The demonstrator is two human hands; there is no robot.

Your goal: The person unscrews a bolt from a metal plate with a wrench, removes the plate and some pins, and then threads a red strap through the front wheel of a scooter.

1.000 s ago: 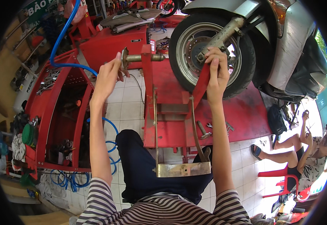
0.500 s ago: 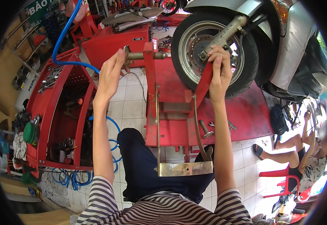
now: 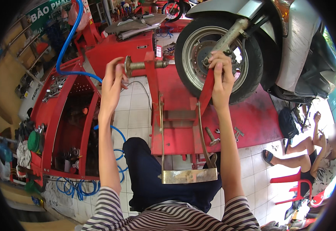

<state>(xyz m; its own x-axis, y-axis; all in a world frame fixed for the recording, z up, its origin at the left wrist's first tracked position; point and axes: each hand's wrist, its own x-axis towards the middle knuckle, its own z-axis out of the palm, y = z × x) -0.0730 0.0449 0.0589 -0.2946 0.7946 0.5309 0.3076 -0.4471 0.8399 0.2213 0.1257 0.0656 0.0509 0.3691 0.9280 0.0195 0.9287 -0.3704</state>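
Note:
My right hand (image 3: 222, 77) is closed around the upper end of the right red clamp arm (image 3: 206, 89), just in front of the scooter's front wheel (image 3: 193, 73). At the top of the left red clamp arm (image 3: 151, 73) a thick threaded screw (image 3: 139, 66) passes through sideways. Its outer end carries a worn metal handle (image 3: 128, 66). Beside that handle is my left hand (image 3: 112, 82), empty, with the fingers apart and loosely bent. A metal bracket (image 3: 190, 176) with two long side bars hangs at the near end of the clamp, over my lap.
A red lift platform (image 3: 249, 119) lies under the wheel, with a bolt (image 3: 212, 135) and wrenches (image 3: 238, 133) on it. A red tool cart (image 3: 52, 127) stands left, and a blue air hose (image 3: 62, 54) loops past it. At right, a person (image 3: 308, 154) sits on a red chair (image 3: 287, 179).
The handle of the screw has turned. My left hand has come off its flat hold against the handle, and its fingers have bent. My right hand keeps its grip.

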